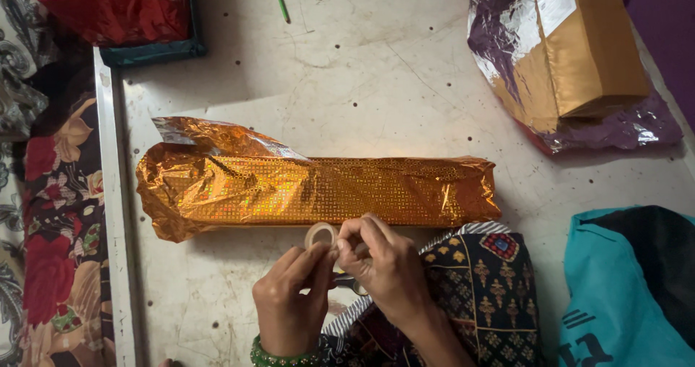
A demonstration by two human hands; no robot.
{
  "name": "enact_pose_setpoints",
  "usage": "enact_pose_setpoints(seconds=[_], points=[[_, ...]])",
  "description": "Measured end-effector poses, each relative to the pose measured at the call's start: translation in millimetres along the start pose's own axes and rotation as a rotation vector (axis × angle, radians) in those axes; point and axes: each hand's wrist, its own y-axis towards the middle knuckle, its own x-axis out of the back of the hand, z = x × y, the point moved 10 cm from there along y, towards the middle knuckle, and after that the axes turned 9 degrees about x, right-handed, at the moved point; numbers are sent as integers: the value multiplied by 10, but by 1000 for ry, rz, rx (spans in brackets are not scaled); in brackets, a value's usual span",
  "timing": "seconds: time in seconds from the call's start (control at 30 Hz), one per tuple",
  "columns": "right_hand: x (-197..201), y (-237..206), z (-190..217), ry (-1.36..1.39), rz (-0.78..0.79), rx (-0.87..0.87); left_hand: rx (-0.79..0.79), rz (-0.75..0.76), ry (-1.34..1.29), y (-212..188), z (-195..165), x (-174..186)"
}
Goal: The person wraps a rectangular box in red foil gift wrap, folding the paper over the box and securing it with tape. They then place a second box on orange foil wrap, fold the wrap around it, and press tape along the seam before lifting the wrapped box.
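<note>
A long parcel wrapped in shiny orange-gold foil (318, 190) lies across the floor, its left end loose and crumpled. Just in front of it my left hand (288, 302) and my right hand (384, 266) meet on a small roll of clear tape (321, 234). The left fingers grip the roll, the right fingertips pinch at its edge. A pair of scissors (351, 284) shows partly under my hands. A green bangle (279, 356) sits on my left wrist.
A brown cardboard box (579, 48) lies on purple foil (622, 128) at the top right. A red foil parcel (116, 5) sits top left, a green pen (282, 6) beside it. Teal cloth (615, 294) at right, flowered fabric (58, 215) and a metal strip (112, 208) at left.
</note>
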Motion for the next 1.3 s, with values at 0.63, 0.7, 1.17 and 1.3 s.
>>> enact_pose_setpoints(seconds=[0.63, 0.7, 1.17, 1.3], points=[[-20, -39, -268, 372, -118, -90, 804, 518, -775, -137, 705, -500], [43, -36, -211, 325, -152, -38, 808, 551, -812, -136, 681, -528], [139, -42, 140, -25, -162, 197, 917, 579, -898, -203, 818, -587], [118, -55, 112, -9, -163, 184, 909, 578, -932, -201, 828, -598]])
